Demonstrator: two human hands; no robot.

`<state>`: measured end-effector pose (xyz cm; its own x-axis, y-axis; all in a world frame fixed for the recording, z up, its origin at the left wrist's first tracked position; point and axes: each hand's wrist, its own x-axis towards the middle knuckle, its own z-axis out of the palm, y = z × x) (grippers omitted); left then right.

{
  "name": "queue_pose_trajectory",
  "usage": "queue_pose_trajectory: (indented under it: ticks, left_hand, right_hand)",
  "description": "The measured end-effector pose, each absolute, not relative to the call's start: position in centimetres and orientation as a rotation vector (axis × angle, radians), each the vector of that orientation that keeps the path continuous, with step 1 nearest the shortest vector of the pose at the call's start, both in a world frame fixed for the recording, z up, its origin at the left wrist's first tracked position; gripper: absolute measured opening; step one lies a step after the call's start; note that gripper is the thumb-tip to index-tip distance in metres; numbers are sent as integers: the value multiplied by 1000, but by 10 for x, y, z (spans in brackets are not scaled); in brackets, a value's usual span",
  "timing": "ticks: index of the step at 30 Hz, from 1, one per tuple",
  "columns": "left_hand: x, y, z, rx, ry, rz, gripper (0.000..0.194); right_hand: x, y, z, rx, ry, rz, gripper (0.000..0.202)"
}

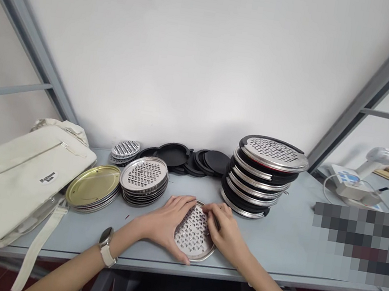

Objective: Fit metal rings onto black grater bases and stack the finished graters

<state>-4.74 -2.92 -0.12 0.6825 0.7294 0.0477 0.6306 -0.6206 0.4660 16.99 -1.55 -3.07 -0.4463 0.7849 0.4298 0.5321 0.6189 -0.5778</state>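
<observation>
A round metal grater plate [195,234] with rows of raised holes lies on the table close to its front edge. My left hand [169,225], with a watch on its wrist, curves around the left side of the plate, fingers at the far rim and thumb at the near rim. Bent over the plate's upper right rim is my right hand [224,224], fingers curled together. A small dark shape shows beneath those fingers; its kind is hidden. Left of my hands stands a stack of similar grater plates [145,175].
Gold-coloured round lids [96,184] and a cream backpack [23,177] are at left. Smaller grater discs [125,148] and black round holders [173,154] line the wall. A tall stack of grater discs in black holders [260,185] rises at right, before a white device [354,183].
</observation>
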Motion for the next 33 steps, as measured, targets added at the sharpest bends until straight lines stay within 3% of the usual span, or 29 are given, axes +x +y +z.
queue_pose_trajectory:
  ticks: [24, 33]
  left_hand:
    - [-46, -30, -4, 2516, 1031, 396, 126]
    - [-44, -32, -4, 2519, 1054, 433, 127]
  right_hand:
    - [170, -7, -32, -938, -1964, 850, 13]
    - [171, -3, -33, -1044, -1970, 733, 14]
